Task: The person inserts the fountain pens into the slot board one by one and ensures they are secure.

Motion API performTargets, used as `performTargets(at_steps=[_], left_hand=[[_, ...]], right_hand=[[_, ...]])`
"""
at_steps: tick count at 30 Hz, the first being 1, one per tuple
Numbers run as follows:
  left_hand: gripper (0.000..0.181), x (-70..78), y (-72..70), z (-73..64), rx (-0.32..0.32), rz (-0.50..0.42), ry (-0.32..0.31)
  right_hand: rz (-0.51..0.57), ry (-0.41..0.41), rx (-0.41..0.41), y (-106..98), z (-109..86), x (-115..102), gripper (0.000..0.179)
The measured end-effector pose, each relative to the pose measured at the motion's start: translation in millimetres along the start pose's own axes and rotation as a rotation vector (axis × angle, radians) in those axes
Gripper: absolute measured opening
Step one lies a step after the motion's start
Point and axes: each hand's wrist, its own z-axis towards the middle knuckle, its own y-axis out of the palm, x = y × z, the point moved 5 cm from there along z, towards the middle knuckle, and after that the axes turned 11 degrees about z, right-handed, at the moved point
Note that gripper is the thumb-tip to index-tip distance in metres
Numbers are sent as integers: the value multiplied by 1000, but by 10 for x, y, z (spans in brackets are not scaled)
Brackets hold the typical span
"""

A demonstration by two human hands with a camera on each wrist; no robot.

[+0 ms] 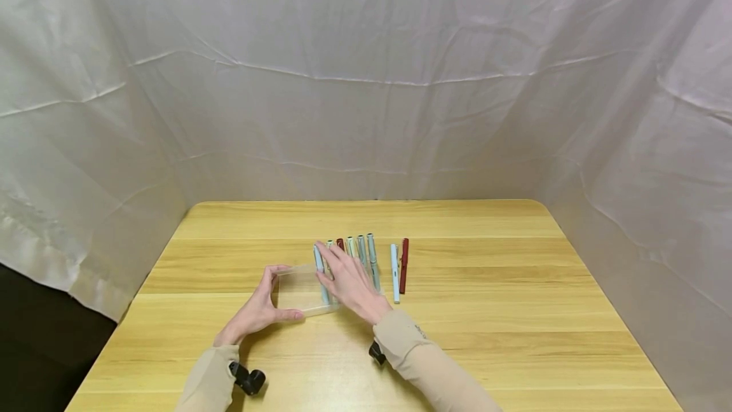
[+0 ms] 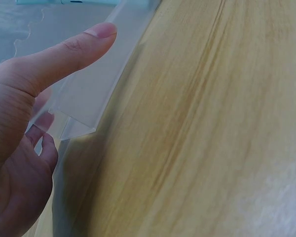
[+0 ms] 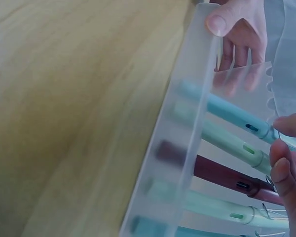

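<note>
A translucent plastic pen tray (image 1: 298,289) with a notched edge stands on the table. My left hand (image 1: 260,307) grips its left end, thumb (image 2: 84,47) along the front wall and the other fingers at the far side. With fingertips at the cap, my right hand (image 1: 356,285) pinches a light blue pen (image 3: 232,112), the leftmost one in the tray. Beside that pen lie a pale green pen (image 3: 229,143), a dark red pen (image 3: 219,173) and several more green and blue ones. My right hand partly covers this row in the head view.
To the right of the tray, another light blue pen (image 1: 395,275) and another dark red pen (image 1: 404,266) lie side by side on the wooden table (image 1: 486,310). Grey-white cloth (image 1: 366,113) hangs behind the table and at both sides.
</note>
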Motion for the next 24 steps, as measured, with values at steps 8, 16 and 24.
performTargets(at_steps=[8, 16, 24], left_hand=[[99, -1, 0, -2, -5, -7, -22], [100, -12, 3, 1, -7, -4, -35], [99, 0, 2, -2, -7, -5, -30]], right_hand=[[0, 96, -70, 1, 39, 45, 62], [-19, 113, -76, 1, 53, 61, 63], [-30, 101, -60, 8, 52, 68, 63]])
